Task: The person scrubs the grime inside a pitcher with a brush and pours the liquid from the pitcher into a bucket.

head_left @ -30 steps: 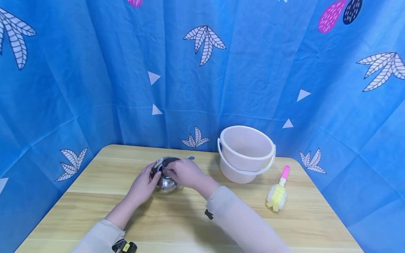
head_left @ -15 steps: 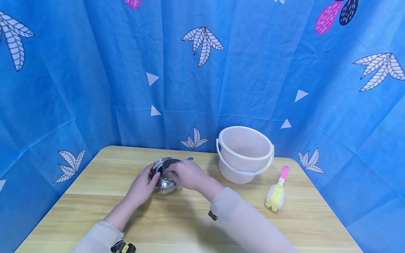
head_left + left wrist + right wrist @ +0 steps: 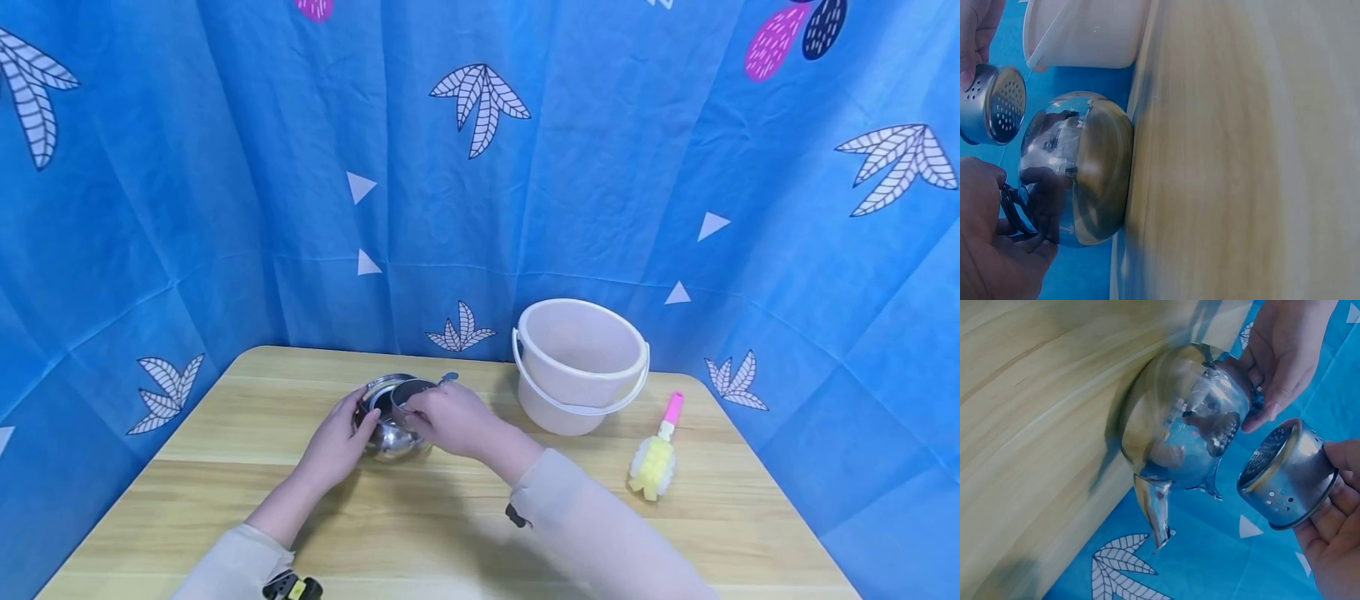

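Observation:
A shiny round metal teapot stands on the table, its spout visible in the right wrist view. My left hand is on its left side, fingers and thumb round the handle. Just over the teapot's mouth, towards the right, my right hand pinches a metal tea strainer by its wall. Small holes cover the strainer's base and part of its side. It is tilted and apart from the teapot in both wrist views. Some right fingers are hidden in the head view.
A white bucket with its handle hanging in front stands at the back right. Right of it lies a yellow and white sponge brush with a pink handle. A blue patterned curtain surrounds the wooden table.
My right hand has moved slightly right with the strainer, away from the middle of the teapot's mouth. My left hand and the teapot stay in place; the head view has shifted a little.

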Motion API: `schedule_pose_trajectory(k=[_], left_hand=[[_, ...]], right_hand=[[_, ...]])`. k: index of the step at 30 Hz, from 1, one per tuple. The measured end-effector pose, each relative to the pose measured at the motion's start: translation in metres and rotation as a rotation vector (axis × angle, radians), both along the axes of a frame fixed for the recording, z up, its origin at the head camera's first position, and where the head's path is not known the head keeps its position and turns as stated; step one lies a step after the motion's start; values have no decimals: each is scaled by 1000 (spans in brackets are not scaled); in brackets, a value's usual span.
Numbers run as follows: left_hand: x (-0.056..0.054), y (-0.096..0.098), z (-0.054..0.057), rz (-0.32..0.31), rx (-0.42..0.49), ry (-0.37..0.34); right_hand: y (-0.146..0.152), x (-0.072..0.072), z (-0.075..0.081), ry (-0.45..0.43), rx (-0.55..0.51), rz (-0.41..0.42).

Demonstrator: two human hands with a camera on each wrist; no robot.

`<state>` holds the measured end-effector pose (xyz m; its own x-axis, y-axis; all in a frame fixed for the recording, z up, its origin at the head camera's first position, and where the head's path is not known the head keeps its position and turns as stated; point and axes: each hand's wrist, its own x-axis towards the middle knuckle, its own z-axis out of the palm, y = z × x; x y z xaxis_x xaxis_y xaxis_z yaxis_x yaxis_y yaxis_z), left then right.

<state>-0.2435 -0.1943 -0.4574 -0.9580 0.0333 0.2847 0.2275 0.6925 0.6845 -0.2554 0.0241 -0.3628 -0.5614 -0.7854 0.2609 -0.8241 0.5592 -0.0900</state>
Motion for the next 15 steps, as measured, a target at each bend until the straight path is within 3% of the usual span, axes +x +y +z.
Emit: schedule_pose_trajectory(k=[15], left_hand=[[1,2,2,1,12,-4]], right_hand=[[20,12,3,-26,21,1]])
